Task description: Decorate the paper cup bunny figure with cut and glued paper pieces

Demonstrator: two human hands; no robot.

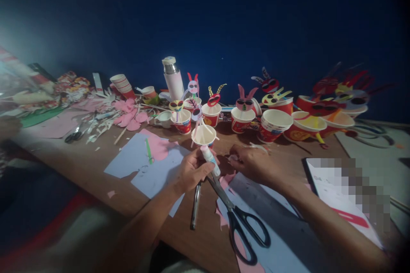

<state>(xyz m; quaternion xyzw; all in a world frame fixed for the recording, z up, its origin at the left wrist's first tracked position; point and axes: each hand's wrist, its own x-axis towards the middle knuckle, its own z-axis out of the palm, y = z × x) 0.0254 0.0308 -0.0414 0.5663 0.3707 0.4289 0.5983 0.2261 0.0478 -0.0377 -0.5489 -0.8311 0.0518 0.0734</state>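
Observation:
My left hand point(191, 171) is wrapped round a glue stick point(210, 161), a small white and blue tube with its pinkish end tilted up and away. My right hand point(254, 163), a little to the right, pinches a small pale cap point(233, 158). Just beyond the hands stands a paper cup point(204, 135) with a pale paper figure in dark glasses rising from it. Black-handled scissors point(235, 210) lie beneath the glue stick, blades towards my left hand. A dark pen point(195, 207) lies to their left.
Several red paper cups point(274, 126) with paper faces line the back, beside a pink thermos point(173, 80). White sheets point(162, 179) and pink scraps point(156, 143) cover parts of the table. Another person's arm point(9, 128) is at far left. A phone-like slab point(333, 187) lies right.

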